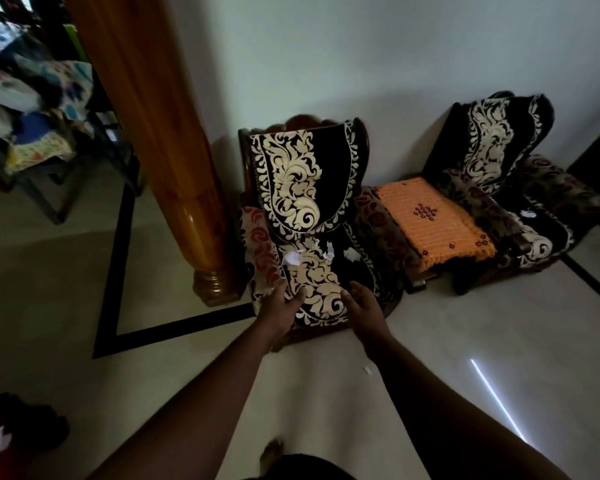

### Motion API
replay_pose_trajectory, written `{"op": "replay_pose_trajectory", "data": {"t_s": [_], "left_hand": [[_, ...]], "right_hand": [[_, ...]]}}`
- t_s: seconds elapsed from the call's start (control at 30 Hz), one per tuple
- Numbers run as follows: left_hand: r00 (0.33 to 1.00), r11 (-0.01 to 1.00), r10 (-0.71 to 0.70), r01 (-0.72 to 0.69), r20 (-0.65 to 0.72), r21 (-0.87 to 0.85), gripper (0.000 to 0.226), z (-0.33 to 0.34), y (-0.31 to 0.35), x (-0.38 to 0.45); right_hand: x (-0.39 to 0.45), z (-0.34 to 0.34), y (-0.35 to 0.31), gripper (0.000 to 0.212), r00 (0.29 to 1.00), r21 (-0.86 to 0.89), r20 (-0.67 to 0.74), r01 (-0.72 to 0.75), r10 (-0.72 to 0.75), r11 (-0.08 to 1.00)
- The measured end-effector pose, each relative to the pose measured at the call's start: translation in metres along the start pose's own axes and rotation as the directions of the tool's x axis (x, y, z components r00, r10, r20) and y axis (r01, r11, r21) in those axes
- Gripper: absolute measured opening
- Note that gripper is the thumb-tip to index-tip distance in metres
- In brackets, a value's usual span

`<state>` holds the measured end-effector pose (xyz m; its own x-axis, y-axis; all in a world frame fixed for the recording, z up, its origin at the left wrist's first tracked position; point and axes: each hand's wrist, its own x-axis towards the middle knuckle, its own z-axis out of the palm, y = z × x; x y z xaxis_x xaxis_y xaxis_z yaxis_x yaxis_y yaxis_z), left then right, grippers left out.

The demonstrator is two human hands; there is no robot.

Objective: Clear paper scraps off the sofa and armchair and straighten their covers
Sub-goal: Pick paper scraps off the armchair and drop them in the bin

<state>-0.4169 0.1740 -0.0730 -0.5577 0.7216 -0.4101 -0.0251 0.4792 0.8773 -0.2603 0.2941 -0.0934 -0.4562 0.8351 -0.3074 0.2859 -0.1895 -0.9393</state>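
At the centre of the frame, the near armchair (pixel 312 230) wears a black cover (pixel 302 188) with cream scrollwork, and several white paper scraps (pixel 293 258) lie on its seat, just above the two hands. One more scrap (pixel 367 369) sits on the floor (pixel 465 341) below the right forearm, and another shows on the seat of the second chair (pixel 499 188) at the right of the frame, beyond an orange cloth (pixel 433 223) spread between the two seats. The scraps look crumpled and very light, so I judge that they will scatter at a careless sweep; a fingertip pinch on each, or gathering them into a cupped palm, should serve best. The cover looks soft and limp, likely to slide on the frame beneath, and is best taken by its front hem or side edges and drawn flat. The left hand (pixel 284 303) reaches forward with a straight arm, its thumb on top of the cover's front edge and the fingers going over or under it; whether they truly grip the cloth I cannot tell. The right hand (pixel 364 306) hangs just beside it, apart from the left, palm turned inward, fingers relaxed and holding nothing, near the hem but, as far as I can see, not touching it.
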Motion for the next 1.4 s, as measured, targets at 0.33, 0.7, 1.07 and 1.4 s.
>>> {"op": "replay_pose_trajectory", "data": {"t_s": [0.33, 0.7, 1.07, 1.4], "left_hand": [[0.995, 0.978, -0.081, 0.066, 0.065, 0.195, 0.117, 0.022, -0.029, 0.115], [0.983, 0.931, -0.173, 0.142, 0.066, 0.335, 0.077, 0.120, 0.007, 0.176], [0.955, 0.893, -0.238, 0.142, 0.179, 0.426, 0.083, 0.177, -0.010, 0.247], [0.939, 0.882, -0.245, 0.112, 0.242, 0.457, 0.088, 0.138, -0.022, 0.321]], "right_hand": [[0.075, -0.018, 0.001, 0.052, 0.998, -0.028, -0.055, -0.045, 0.044, 0.999], [0.189, -0.089, 0.048, 0.055, 0.992, -0.070, 0.023, -0.126, 0.127, 0.990], [0.260, -0.115, 0.107, 0.051, 0.968, -0.163, -0.023, -0.250, 0.249, 0.954], [0.313, -0.061, 0.089, 0.051, 0.953, -0.366, 0.013, -0.277, 0.302, 0.889]]}}
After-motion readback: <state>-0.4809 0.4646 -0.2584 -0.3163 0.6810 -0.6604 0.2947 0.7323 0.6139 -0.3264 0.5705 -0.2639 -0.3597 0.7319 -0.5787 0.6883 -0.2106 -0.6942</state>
